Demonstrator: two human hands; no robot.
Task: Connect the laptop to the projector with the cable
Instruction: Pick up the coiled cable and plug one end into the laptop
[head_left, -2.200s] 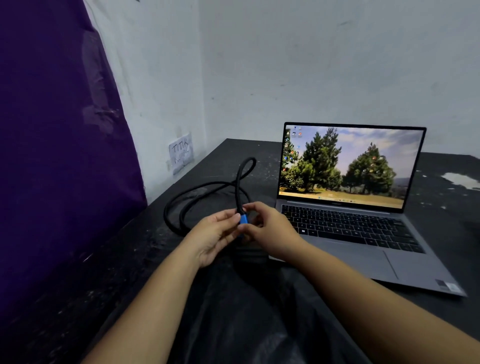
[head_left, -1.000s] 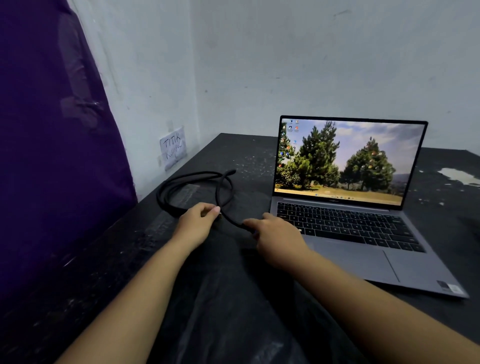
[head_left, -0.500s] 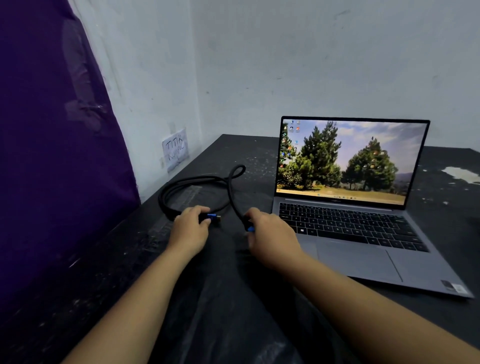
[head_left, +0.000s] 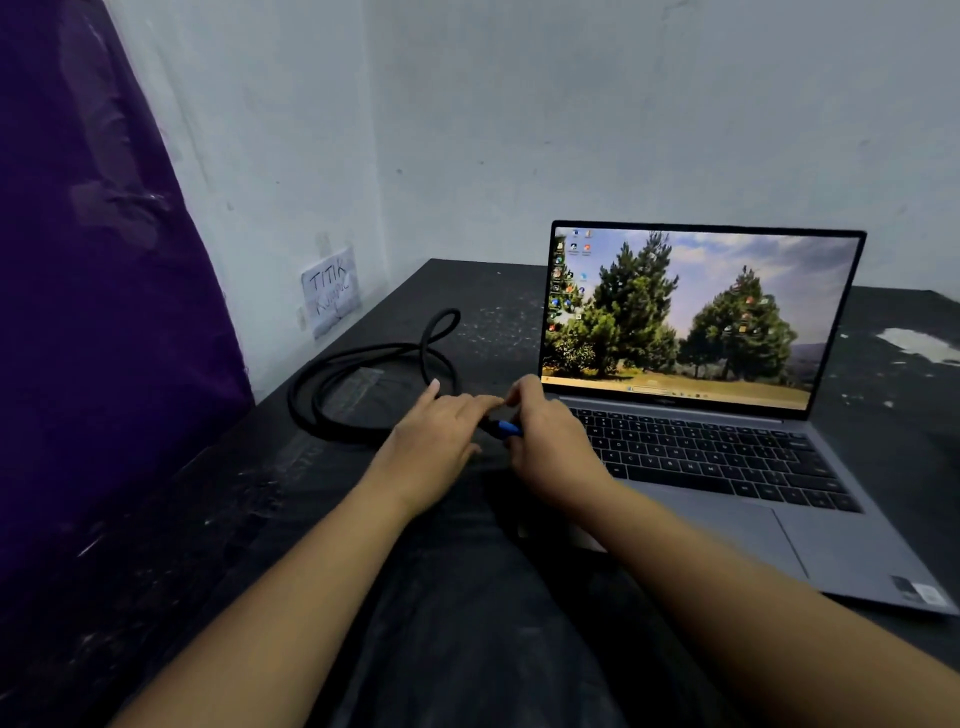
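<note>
Both hands meet just left of the open grey metal laptop (head_left: 727, 467). The right hand (head_left: 550, 447) pinches the blue plastic plug (head_left: 506, 429) at the end of the thick black rubber cable (head_left: 332, 374). The left hand (head_left: 436, 441) is half curled with one finger sticking out, and its fingertips reach toward the same plug. I cannot tell if it really grips the plug or only touches it.

The rest of the cable lies in loose round loops on the table, behind the left hand and to its left. No projector is in view, so I cannot say where it is.

The step now looks like getting the plug ready for the side of the laptop. To do it well, hold the hard blue part, not the bendy cord. Turn the plug so its flat metal end faces the slot. Push it straight in, slowly, with no wiggling. Let the other hand hold the laptop so it does not slide.

The dark table (head_left: 156, 545) looks rough and speckled with pale spots. The laptop looks smooth, with black keys and a bright picture of green trees. A shiny black plastic sheet (head_left: 467, 623) lies crinkled under the arms.
</note>
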